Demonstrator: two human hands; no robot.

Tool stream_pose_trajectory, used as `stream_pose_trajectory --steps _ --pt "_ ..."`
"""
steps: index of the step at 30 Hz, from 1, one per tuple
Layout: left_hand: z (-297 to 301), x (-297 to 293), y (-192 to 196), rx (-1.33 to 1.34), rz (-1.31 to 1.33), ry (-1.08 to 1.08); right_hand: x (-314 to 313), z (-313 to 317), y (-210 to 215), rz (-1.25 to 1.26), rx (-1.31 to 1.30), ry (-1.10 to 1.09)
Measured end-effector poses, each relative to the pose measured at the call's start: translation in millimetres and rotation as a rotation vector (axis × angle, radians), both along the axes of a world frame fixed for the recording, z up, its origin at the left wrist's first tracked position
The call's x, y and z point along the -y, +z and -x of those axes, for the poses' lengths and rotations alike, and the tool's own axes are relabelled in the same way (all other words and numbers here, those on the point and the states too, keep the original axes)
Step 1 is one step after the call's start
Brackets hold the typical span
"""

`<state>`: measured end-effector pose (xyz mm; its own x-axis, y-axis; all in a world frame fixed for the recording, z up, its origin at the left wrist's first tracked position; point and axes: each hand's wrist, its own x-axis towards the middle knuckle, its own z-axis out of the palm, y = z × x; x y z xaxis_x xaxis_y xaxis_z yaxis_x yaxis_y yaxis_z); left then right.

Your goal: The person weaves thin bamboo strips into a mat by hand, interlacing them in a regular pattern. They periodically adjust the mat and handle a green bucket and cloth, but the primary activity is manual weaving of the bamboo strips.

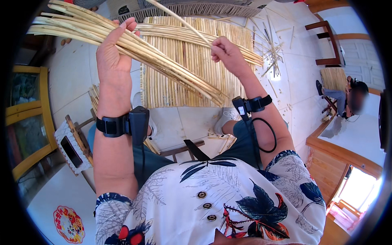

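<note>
My left hand (116, 55) is closed round a bundle of pale, peeled plant stalks (163, 61), its thumb lying over them. The bundle slants from the upper left down across the mat. Between the fingertips of my right hand (228, 55) is a single thin stalk (179, 18), which runs up and to the left. Beneath both hands lies a mat of stalks (163, 92) set side by side. More loose stalks (173, 32) rest across the mat's far part, passing behind my right hand.
Scattered stalk scraps (273, 51) litter the tiled floor to the right of the mat. On the left, a phone (71, 152) sits on a small covered stool beside a yellow-framed cabinet (24, 108). Another person (341, 96) sits at the far right near a wooden counter (343, 149).
</note>
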<state>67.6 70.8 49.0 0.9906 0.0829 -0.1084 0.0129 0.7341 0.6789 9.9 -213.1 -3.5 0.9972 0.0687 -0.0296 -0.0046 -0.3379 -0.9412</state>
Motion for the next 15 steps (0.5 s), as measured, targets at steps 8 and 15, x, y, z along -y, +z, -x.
stream_pose_trajectory --steps 8,15 --pt "5.3 13.1 -2.5 0.037 0.033 -0.161 -38.0 22.6 13.8 -0.070 -0.166 0.208" --pt "0.8 9.5 -9.5 -0.036 0.022 0.005 -14.8 11.3 1.7 0.164 -0.071 0.152"
